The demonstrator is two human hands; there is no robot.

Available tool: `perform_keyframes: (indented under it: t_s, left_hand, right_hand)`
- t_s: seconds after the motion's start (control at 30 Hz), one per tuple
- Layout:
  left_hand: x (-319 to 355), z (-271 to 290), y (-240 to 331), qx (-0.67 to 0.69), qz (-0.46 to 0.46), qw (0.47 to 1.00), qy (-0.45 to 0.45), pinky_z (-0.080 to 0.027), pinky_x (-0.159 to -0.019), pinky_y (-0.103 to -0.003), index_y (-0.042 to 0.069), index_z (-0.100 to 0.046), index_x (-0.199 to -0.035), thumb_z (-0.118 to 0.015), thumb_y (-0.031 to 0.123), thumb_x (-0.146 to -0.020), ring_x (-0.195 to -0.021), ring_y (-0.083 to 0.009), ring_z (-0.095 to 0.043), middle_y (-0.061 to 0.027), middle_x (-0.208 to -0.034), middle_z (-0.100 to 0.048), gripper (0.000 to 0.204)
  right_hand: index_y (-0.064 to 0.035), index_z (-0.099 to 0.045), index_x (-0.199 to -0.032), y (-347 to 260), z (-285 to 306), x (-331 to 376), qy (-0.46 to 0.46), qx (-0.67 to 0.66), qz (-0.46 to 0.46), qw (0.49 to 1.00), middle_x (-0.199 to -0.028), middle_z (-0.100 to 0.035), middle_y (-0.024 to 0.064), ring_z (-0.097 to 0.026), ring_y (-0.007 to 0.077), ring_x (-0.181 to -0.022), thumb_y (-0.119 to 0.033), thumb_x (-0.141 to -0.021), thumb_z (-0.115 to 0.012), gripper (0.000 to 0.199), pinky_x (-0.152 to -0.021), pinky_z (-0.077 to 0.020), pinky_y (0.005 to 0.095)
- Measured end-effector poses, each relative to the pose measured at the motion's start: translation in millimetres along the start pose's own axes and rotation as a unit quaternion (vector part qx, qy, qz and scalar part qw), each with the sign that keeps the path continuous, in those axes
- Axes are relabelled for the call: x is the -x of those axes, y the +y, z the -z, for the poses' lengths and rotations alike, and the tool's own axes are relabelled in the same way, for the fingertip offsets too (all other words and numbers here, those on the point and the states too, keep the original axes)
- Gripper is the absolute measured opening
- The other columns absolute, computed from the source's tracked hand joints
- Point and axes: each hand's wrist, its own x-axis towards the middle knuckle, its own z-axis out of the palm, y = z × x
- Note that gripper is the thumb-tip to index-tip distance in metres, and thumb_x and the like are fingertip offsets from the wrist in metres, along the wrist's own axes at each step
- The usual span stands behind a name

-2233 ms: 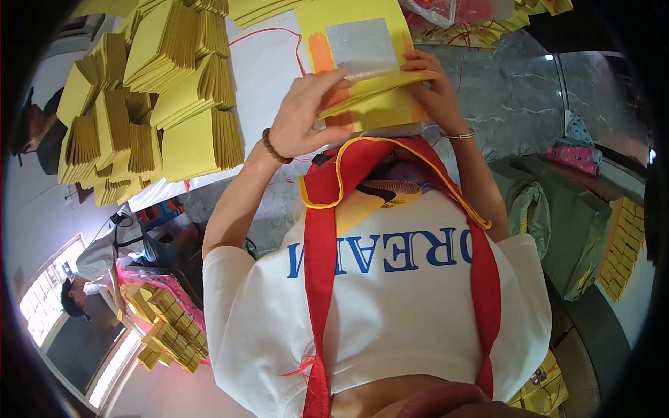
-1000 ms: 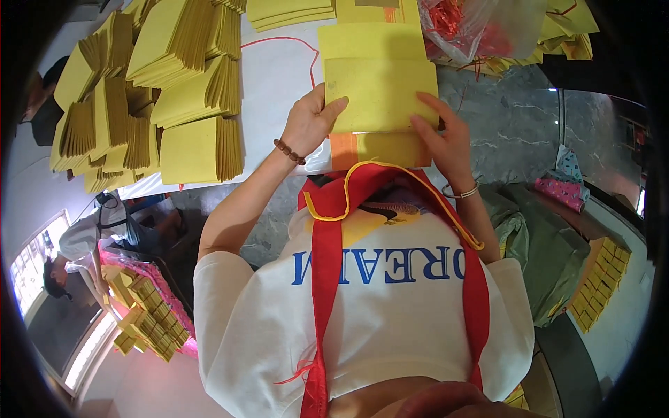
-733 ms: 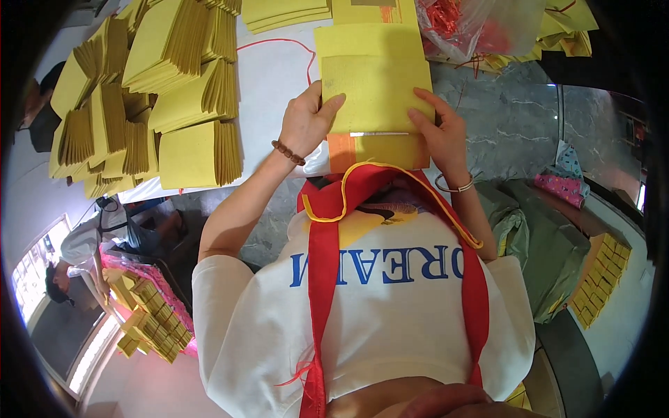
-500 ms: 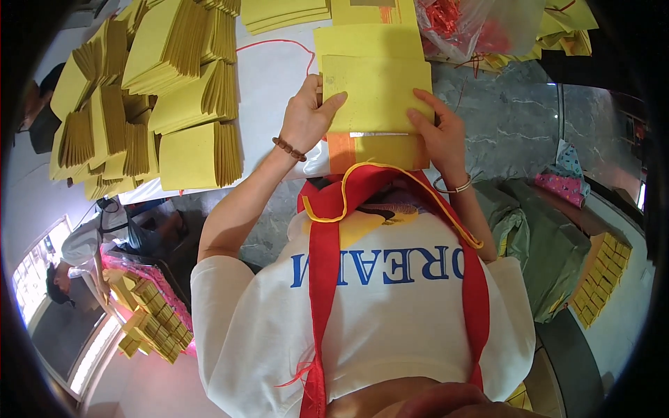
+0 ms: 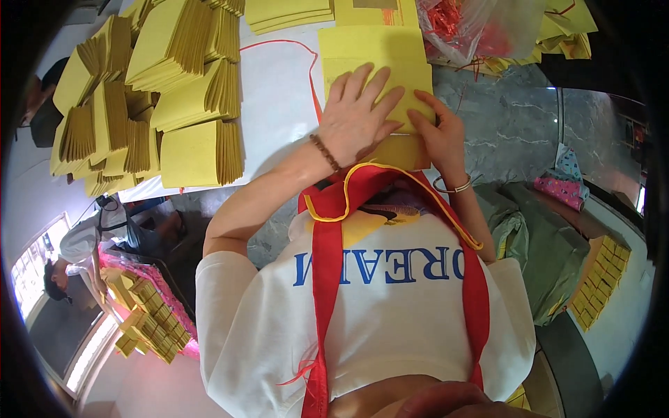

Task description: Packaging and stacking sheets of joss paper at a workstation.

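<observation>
A pad of yellow paper sheets (image 5: 411, 76) lies on the table in front of me, over more yellow paper. My left hand (image 5: 359, 118) presses flat on the pad's lower left part, fingers spread and palm down. At the right edge, my right hand (image 5: 440, 125) grips the pad with its thumb on top; its lower fingers are partly hidden. A thin red cord (image 5: 282, 42) runs over the white tabletop and ends from view near my left hand. Beneath the pad, a yellow sheet (image 5: 404, 152) shows close to my red apron (image 5: 326, 279).
Several fanned yellow paper bundles (image 5: 188, 155) are heaped on the table's left side. A clear plastic bag with red strands (image 5: 446, 21) sits at the far right. Green-covered stacks (image 5: 547, 237) stand right of me. Another person (image 5: 90, 240) is at the lower left beside stacked yellow blocks (image 5: 153, 306).
My left hand has let go of the pad's left edge and moved right onto its top, fingers now spread. My right hand stays at the right edge.
</observation>
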Motion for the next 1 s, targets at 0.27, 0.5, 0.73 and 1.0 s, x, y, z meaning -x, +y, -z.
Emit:
perform_keyframes:
  t_s: [0.27, 0.5, 0.73, 1.0]
  left_hand:
    - [12, -23, -8, -0.029, 0.008, 0.999, -0.033, -0.031, -0.095, -0.047, 0.016, -0.048, -0.124, -0.061, 0.037, -0.079, -0.118, -0.033, -0.038, -0.0126, -0.131, -0.041, 0.052]
    - [10, -24, -11, -0.017, -0.004, 1.0, -0.018, -0.029, -0.095, -0.046, 0.016, -0.048, -0.124, -0.065, 0.039, -0.075, -0.117, -0.0317, -0.038, -0.012, -0.131, -0.04, 0.057]
    - [15, -20, -7, -0.047, -0.072, 0.994, -0.063, -0.036, -0.088, -0.041, 0.007, -0.049, -0.12, -0.065, 0.038, -0.073, -0.109, -0.0299, -0.044, -0.0153, -0.128, -0.043, 0.058]
    - [2, -8, 1, -0.081, -0.105, 0.991, 0.0, -0.046, -0.072, -0.035, -0.005, -0.053, -0.113, -0.05, 0.014, -0.075, -0.089, -0.0274, -0.054, -0.0234, -0.101, -0.058, 0.042]
  right_hand:
    - [-0.011, -0.056, -0.119, -20, 4, 22, 0.077, 0.308, 0.205, 0.926, -0.121, -0.054, 0.0106, -0.051, 0.0208, -0.113, -0.024, -0.077, -0.065, 0.044, -0.096, -0.035, 0.0421]
    - [-0.0135, -0.05, -0.126, 3, 15, 43, -0.095, 0.394, 0.272, 0.872, -0.135, -0.044, 0.0026, -0.034, 0.0217, -0.129, -0.031, -0.083, -0.058, 0.047, -0.104, -0.0185, 0.0525]
    - [-0.0123, -0.051, -0.125, -1, 15, 40, -0.118, 0.357, 0.252, 0.892, -0.135, -0.044, 0.0027, -0.034, 0.0233, -0.13, -0.028, -0.085, -0.056, 0.043, -0.105, -0.0206, 0.0489]
    - [-0.001, -0.054, -0.119, -6, 37, 18, -0.02, -0.107, 0.066, 0.992, -0.121, -0.054, 0.0126, -0.049, 0.0205, -0.115, -0.021, -0.094, -0.043, 0.034, -0.098, -0.0349, 0.0309]
